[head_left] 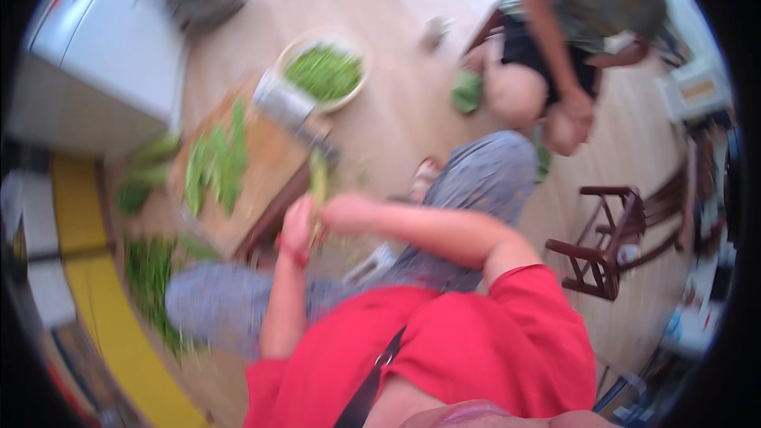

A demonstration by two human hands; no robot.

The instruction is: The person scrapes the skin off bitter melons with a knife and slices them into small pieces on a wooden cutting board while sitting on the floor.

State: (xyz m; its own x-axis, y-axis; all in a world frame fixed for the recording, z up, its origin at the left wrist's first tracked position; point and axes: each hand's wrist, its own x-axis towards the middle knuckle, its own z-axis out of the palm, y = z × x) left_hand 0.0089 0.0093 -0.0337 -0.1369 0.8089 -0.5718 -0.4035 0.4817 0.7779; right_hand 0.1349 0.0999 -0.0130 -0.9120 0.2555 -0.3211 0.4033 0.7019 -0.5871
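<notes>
A slender, pale yellow-green stalk extends beside the wooden bench, near end clamped in the fingers of the left hand; the right hand adjoins, its fingers too blurred to tell. Flat green strips lie left.

The picture is bright. The strongest light is at the top, right of the middle, where it glares plain white. The floor near it looks pale and washed out. The white cabinet at the upper left shines too. Shadows are soft. The left hand, right hand and light green stalk look smeary, with fuzzy edges. The yellow panel at the lower left bends, and black fills the corners.
</notes>
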